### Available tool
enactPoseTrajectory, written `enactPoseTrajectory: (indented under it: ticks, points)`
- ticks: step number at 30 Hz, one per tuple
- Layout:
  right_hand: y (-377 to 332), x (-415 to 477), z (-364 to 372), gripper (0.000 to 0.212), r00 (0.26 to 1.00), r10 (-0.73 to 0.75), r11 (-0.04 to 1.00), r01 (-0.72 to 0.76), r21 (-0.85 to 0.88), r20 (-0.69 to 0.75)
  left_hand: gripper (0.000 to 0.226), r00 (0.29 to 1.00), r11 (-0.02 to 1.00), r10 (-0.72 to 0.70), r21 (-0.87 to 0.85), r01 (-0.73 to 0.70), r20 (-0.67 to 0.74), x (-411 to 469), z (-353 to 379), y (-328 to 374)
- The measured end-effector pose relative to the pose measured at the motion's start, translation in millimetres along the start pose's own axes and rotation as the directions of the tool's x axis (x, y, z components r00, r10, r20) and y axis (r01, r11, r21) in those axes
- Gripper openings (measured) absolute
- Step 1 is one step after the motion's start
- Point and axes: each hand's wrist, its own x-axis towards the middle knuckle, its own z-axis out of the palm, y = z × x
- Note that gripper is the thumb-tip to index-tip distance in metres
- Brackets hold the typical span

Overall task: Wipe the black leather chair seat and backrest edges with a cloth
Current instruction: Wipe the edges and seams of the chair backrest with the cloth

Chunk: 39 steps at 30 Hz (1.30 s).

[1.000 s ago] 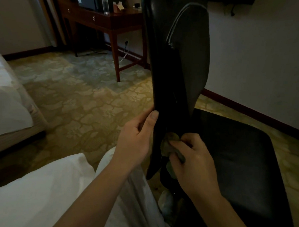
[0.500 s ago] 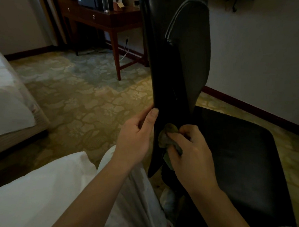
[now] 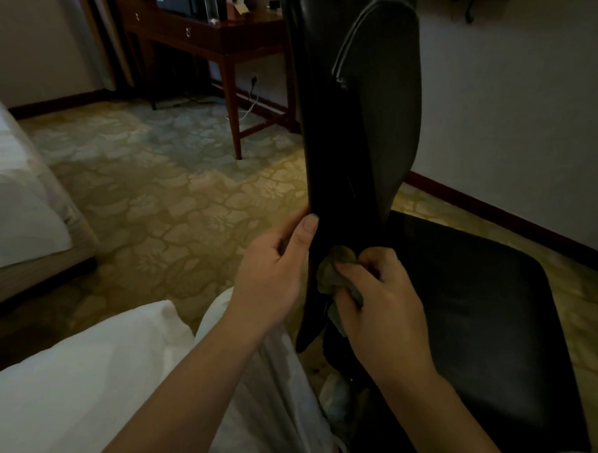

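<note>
The black leather chair's backrest stands edge-on in front of me, and its seat spreads to the right. My left hand grips the backrest's lower left edge, thumb laid up along the leather. My right hand holds a crumpled olive-green cloth bunched in its fingers and presses it against the lower part of the backrest, just right of my left thumb. Part of the cloth is hidden under my fingers.
A wooden desk with a water bottle stands behind the chair on patterned carpet. A bed lies at the left. White bedding and my light trousers fill the foreground. A wall runs along the right.
My right hand has slid the cloth a little upward along the lower backrest. My left hand keeps its grip on the edge at the same place.
</note>
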Motion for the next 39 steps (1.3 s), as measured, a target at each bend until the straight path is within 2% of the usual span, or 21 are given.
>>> enactPoseTrajectory:
  ticks: [2, 7, 9, 14, 17, 20, 25, 28, 31, 33, 35, 39]
  points:
    - [4, -5, 0, 0.028, 1.000, 0.013, 1.000, -0.013, 0.002, 0.019, 0.058, 1.000, 1.000, -0.008, -0.003, 0.008, 0.009, 0, 0, -2]
    - [-2, 3, -13, 0.028, 0.990, -0.012, 0.999, 0.019, 0.049, -0.139, 0.062, 0.994, 0.995, -0.100, -0.013, 0.101, 0.040, -6, 3, -16]
    - [-6, 11, -14, 0.028, 0.987, -0.030, 0.998, 0.038, 0.049, -0.156, 0.067, 0.991, 0.992, -0.125, -0.018, 0.126, 0.041, -7, 5, -21]
    - [-3, 10, -2, 0.027, 0.997, -0.022, 1.000, 0.023, 0.013, -0.079, 0.044, 0.991, 0.991, -0.129, -0.017, 0.130, 0.037, -9, 4, -20]
    - [6, -6, 5, 0.027, 1.000, 0.011, 0.999, -0.010, -0.053, 0.017, 0.040, 0.986, 0.987, -0.155, -0.019, 0.157, 0.058, -9, 2, -20]
    - [14, -17, 6, 0.027, 1.000, 0.029, 0.999, -0.030, -0.030, -0.003, 0.035, 0.985, 0.986, -0.162, -0.024, 0.164, 0.064, -9, 2, -18]
    - [2, 2, -9, 0.027, 0.983, -0.008, 1.000, 0.006, -0.014, -0.181, 0.056, 0.986, 0.986, -0.162, -0.029, 0.163, 0.039, -8, 5, -22]
    - [-4, 9, -4, 0.025, 0.987, -0.038, 0.999, 0.038, -0.003, -0.154, 0.058, 0.987, 0.988, -0.154, -0.023, 0.155, 0.046, -9, 5, -21]
    - [1, -2, 8, 0.027, 0.998, 0.009, 0.999, -0.011, -0.050, -0.056, 0.047, 0.986, 0.987, -0.159, -0.006, 0.160, 0.048, -10, 5, -18]
    - [5, -11, 13, 0.028, 0.999, 0.045, 0.996, -0.045, -0.072, -0.001, 0.049, 0.985, 0.986, -0.166, 0.014, 0.165, 0.053, -10, 5, -19]
    - [8, -16, 14, 0.030, 0.998, 0.058, 0.997, -0.059, -0.047, -0.019, 0.052, 0.986, 0.987, -0.161, 0.021, 0.160, 0.050, -10, 6, -20]
    - [0, -9, 5, 0.028, 0.987, 0.031, 0.999, -0.024, 0.046, -0.157, 0.063, 0.987, 0.987, -0.159, -0.017, 0.159, 0.026, -10, 8, -20]
